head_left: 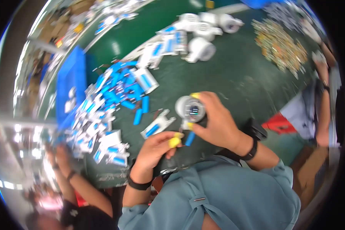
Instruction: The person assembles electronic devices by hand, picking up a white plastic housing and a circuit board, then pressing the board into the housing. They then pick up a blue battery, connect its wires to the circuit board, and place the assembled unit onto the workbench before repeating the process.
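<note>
My right hand (222,124) grips a round white device with a small lit display (194,110), its thumb and a finger on either side of the rim. Yellow finger covers sit on fingertips of both hands. Just below and left of the device, my left hand (155,149) is closed in a pinch; what lies between its fingertips is too small to make out. A blue battery cell (189,138) shows between the two hands, under the device. Beside my left hand lies a white plastic part with a blue cell in it (157,124).
Loose blue cells (120,86) and white parts with blue cells (90,124) are heaped at left, near a blue bin (71,84). White round housings (201,50) stand at the back. Small parts (280,44) are piled far right. Other people work at both sides.
</note>
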A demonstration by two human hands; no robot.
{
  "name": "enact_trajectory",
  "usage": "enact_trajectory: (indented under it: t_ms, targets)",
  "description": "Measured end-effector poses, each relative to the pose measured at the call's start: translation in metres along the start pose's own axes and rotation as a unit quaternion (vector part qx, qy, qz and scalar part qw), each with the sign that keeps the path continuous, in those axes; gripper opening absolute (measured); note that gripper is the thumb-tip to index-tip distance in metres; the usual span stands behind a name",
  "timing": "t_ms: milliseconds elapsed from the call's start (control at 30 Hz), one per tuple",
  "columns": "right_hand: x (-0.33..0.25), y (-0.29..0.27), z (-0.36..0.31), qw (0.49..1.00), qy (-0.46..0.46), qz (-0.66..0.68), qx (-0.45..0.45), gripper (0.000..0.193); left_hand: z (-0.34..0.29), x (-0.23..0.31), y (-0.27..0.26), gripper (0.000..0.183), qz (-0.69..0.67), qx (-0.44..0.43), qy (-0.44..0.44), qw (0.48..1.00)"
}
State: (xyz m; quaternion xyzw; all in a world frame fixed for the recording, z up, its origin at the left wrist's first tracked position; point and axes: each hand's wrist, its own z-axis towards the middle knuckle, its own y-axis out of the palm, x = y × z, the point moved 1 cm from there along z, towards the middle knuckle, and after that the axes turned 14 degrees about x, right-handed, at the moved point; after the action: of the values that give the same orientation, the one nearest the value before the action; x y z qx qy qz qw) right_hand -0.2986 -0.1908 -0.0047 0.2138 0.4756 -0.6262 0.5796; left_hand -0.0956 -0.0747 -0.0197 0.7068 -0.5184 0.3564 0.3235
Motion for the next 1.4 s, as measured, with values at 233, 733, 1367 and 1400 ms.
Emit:
enact_trajectory:
  t_ms: [233,733,1367,1400]
  targets:
    - [0.000,0.009,-0.023,0.956,0.201,0.149,-0.154,0.064,-0.041,0.021,-0.017,0.035,-0.078,-0.096,-0.017,0.992]
    - [-0.025,0.044,-0.036,0.924,0.161,0.174,-0.300,0.039,-0.186,0.066,-0.201,0.026,0.136,0.408,0.072,0.900]
    - [-0.017,0.052,-0.039,0.929,0.166,0.169,-0.284,0.022,-0.149,-0.076,-0.539,0.029,0.655,0.563,-0.013,0.504]
    - [-0.016,0.051,-0.040,0.934,0.170,0.144,-0.279,0.021,-0.123,-0.075,-0.517,0.029,0.647,0.568,0.027,0.508]
